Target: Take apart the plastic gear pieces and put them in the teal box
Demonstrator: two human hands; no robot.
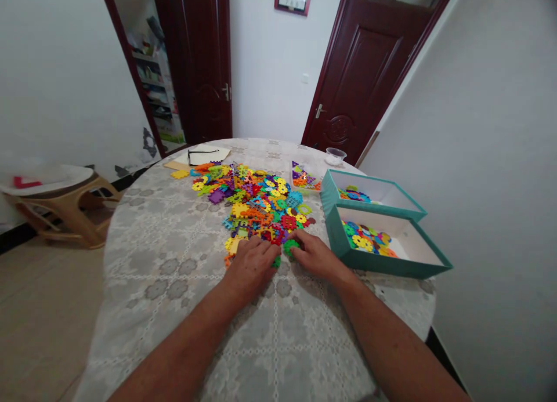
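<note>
"Two bare hands show in the head view; where's the green gear?"

"The green gear [288, 248] sits between the thumb and fingers of the right hand [311, 252], closed on it. Another green piece [277, 263] peeks out beside the fingertips of the left hand [255, 261]."

"Gripped too?"

"Can't tell; those fingers lie close together, palm down, hiding what's beneath."

"And around them?"

"Just beyond both hands spreads a heap of bright pieces [239, 209], flat and plastic-looking: toothed squares, scalloped rounds, some with cut-out middles. To its right, two open teal boxes [391, 266], pale inside, hold more. Under everything lies a grey tablecloth [143, 315], flower-patterned."
</note>
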